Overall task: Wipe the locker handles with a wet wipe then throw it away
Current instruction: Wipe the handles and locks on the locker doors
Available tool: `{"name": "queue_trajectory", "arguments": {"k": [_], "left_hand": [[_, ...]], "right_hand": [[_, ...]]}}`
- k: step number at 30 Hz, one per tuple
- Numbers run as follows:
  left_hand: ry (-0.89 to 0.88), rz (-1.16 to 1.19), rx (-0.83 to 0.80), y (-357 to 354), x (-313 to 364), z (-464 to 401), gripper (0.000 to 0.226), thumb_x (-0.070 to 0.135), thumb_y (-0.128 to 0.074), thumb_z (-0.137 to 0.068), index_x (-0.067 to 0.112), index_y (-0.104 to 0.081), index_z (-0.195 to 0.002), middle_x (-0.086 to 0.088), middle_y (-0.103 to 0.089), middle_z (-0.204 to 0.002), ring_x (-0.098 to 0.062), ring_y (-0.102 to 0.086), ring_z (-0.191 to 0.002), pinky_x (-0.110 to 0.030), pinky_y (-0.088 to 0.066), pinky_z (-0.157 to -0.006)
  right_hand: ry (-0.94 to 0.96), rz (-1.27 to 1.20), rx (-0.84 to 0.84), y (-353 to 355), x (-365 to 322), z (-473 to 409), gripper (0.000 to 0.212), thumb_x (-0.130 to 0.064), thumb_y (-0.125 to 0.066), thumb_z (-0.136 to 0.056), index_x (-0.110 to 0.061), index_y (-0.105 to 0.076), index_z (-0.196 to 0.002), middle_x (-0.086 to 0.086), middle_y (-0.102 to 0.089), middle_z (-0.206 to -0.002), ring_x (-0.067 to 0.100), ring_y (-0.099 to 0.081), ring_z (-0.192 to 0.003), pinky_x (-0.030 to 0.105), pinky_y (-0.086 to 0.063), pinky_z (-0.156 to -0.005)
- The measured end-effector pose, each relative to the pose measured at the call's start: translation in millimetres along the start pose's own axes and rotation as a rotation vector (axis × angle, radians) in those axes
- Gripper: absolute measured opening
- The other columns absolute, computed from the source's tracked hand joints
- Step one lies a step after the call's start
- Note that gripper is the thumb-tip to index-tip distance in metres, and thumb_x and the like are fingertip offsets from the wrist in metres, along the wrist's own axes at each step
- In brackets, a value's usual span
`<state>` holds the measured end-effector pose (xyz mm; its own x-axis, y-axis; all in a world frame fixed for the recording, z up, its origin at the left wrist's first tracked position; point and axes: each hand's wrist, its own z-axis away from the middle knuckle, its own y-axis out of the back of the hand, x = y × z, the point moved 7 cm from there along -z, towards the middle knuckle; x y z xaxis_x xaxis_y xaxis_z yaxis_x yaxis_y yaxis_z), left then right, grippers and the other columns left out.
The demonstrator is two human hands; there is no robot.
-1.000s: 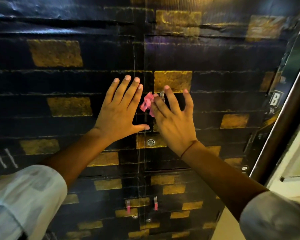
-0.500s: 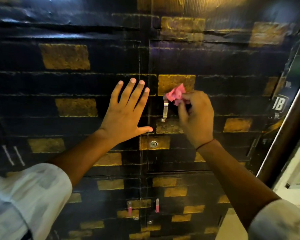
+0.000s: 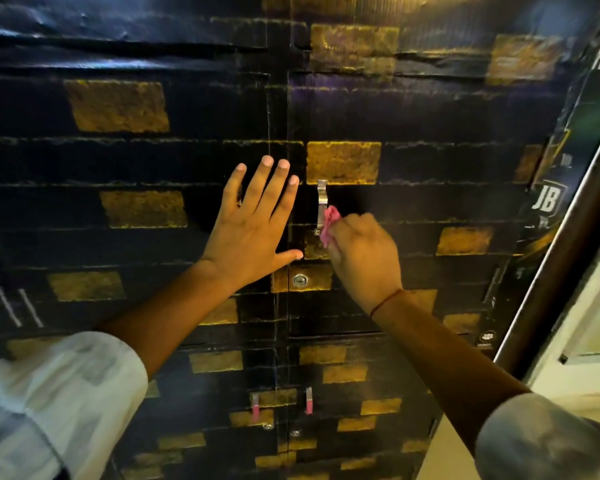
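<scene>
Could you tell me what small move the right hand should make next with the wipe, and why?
Probably slide the pink wipe up the metal handle. The right hand pinches it against the handle's lower end, so the upper part looks unwiped in this pass, while the left hand lies flat on the door.

left hand (image 3: 253, 233) is flat, fingers straight and spread, thumb sticking out sideways. right hand (image 3: 362, 252) is curled into a loose fist, pinching something. both forearms bare, reaching up, light sleeves pushed to the elbows.
</scene>
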<state>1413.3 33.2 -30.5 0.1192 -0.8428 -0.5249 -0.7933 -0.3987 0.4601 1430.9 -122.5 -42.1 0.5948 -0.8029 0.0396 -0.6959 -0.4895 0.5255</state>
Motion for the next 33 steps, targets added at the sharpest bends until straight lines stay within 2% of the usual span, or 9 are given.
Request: {"name": "queue_trajectory", "arguments": {"k": [3,5,8,11,14,18,23,28,33], "left_hand": [[-0.012,0.023,-0.015,1,2,4,0.118,0.08,-0.053,-0.083,0.004,-0.008,-0.162,-0.023,-0.002,-0.169,-0.04,-0.002,-0.157,-0.061,-0.007,-0.125],[-0.032,0.031,-0.016,3,1,11,0.117,0.079,-0.054,-0.084,0.004,-0.01,-0.162,-0.021,-0.006,-0.169,-0.039,-0.007,-0.157,-0.059,-0.008,-0.125],[-0.014,0.075,0.018,6,-13,23,0.118,0.074,-0.061,-0.083,0.003,-0.009,-0.162,-0.022,-0.009,-0.169,-0.039,-0.01,-0.156,-0.057,-0.011,-0.126],[0.092,0.163,0.021,5,-40,37,0.124,0.073,-0.067,-0.079,0.001,-0.008,-0.162,-0.024,-0.007,-0.169,-0.039,-0.007,-0.157,-0.058,-0.013,-0.126],[0.195,0.207,-0.033,-2,-68,52,0.13,0.078,-0.066,-0.075,0.0,-0.009,-0.162,-0.024,-0.006,-0.169,-0.039,-0.005,-0.157,-0.058,-0.013,-0.125],[0.161,0.23,-0.065,-9,-81,63,0.129,0.079,-0.067,-0.074,0.0,-0.014,-0.161,-0.024,-0.01,-0.168,-0.038,-0.006,-0.157,-0.058,-0.011,-0.126],[0.168,0.416,0.037,4,-66,68,0.094,0.058,-0.066,-0.085,0.005,-0.033,-0.156,-0.017,-0.038,-0.158,-0.034,-0.034,-0.146,-0.052,-0.03,-0.116],[0.157,0.768,0.073,6,-43,84,0.052,0.041,-0.054,-0.096,0.006,-0.064,-0.133,-0.01,-0.064,-0.119,-0.029,-0.06,-0.106,-0.047,-0.055,-0.087],[0.283,0.987,-0.031,-7,-12,117,0.023,0.031,-0.065,-0.094,0.014,-0.077,-0.103,-0.001,-0.071,-0.094,-0.01,-0.063,-0.078,-0.038,-0.057,-0.068]], "right_hand": [[-0.124,-0.148,-0.06,0,8,2,0.011,-0.021,-0.059,-0.089,-0.017,-0.069,-0.089,0.005,-0.062,-0.086,0.026,-0.057,-0.082,0.035,-0.048,-0.061],[-0.279,-0.323,0.1,19,19,-10,0.006,-0.014,-0.065,-0.088,-0.016,-0.07,-0.091,0.004,-0.062,-0.09,0.02,-0.056,-0.084,0.028,-0.045,-0.068],[-0.239,-0.471,0.216,35,3,-26,0.008,-0.008,-0.066,-0.089,-0.01,-0.068,-0.097,-0.002,-0.063,-0.098,0.012,-0.057,-0.09,0.02,-0.046,-0.075],[-0.122,-0.293,0.069,26,-23,-31,0.022,-0.004,-0.06,-0.09,-0.011,-0.068,-0.109,0.005,-0.065,-0.108,0.022,-0.059,-0.099,0.029,-0.049,-0.083],[-0.089,-0.074,0.042,28,-36,-37,0.025,-0.003,-0.057,-0.085,-0.008,-0.068,-0.107,0.01,-0.063,-0.103,0.031,-0.058,-0.096,0.042,-0.05,-0.079],[-0.138,-0.235,0.054,26,-64,-39,0.024,-0.001,-0.058,-0.089,-0.007,-0.067,-0.111,0.013,-0.063,-0.106,0.031,-0.056,-0.1,0.034,-0.046,-0.084],[-0.124,-0.392,-0.055,0,-91,-26,0.025,-0.004,-0.059,-0.092,-0.011,-0.066,-0.115,0.008,-0.063,-0.109,0.024,-0.057,-0.1,0.032,-0.051,-0.081],[-0.104,-0.564,-0.156,-14,-93,7,0.025,-0.002,-0.063,-0.091,-0.012,-0.069,-0.113,0.004,-0.066,-0.105,0.013,-0.06,-0.093,0.009,-0.043,-0.079],[-0.176,-0.724,-0.199,-34,-85,63,0.017,-0.004,-0.063,-0.091,-0.012,-0.069,-0.105,0.0,-0.069,-0.099,0.011,-0.063,-0.091,0.023,-0.05,-0.081]]}}
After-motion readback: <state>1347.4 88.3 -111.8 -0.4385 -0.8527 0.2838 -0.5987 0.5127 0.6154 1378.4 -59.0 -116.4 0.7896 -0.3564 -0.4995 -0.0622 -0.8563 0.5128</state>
